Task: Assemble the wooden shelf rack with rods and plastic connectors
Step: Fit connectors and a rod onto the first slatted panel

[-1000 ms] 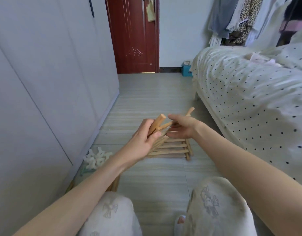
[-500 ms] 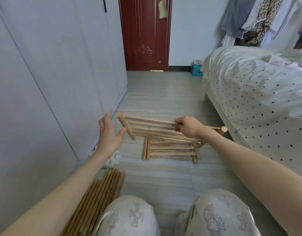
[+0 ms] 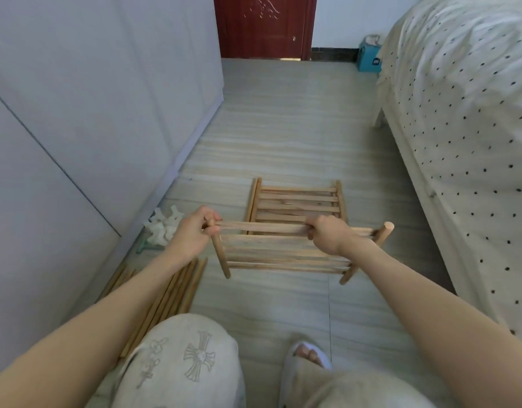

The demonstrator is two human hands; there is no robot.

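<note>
I hold a slatted wooden shelf panel [image 3: 283,251] level above the floor, its slats running left to right. My left hand [image 3: 192,231] grips the panel's far left corner, fingers curled round the end rail. My right hand [image 3: 327,235] grips the far slat right of the middle. A second slatted panel [image 3: 298,201] lies flat on the floor just beyond. Several long wooden rods [image 3: 165,295] lie in a bundle on the floor under my left forearm. White plastic connectors [image 3: 162,226] sit in a heap by the wardrobe base.
A grey wardrobe [image 3: 91,113] lines the left side. A bed with a dotted cover [image 3: 466,128] fills the right. A dark red door [image 3: 265,25] closes the far end, with a teal box [image 3: 368,60] next to it. My knees and a slippered foot [image 3: 306,357] are below.
The panel has turned from on edge to flat and level. My left hand, open beside it half a second ago, now grips its left corner. The view has tilted down.
</note>
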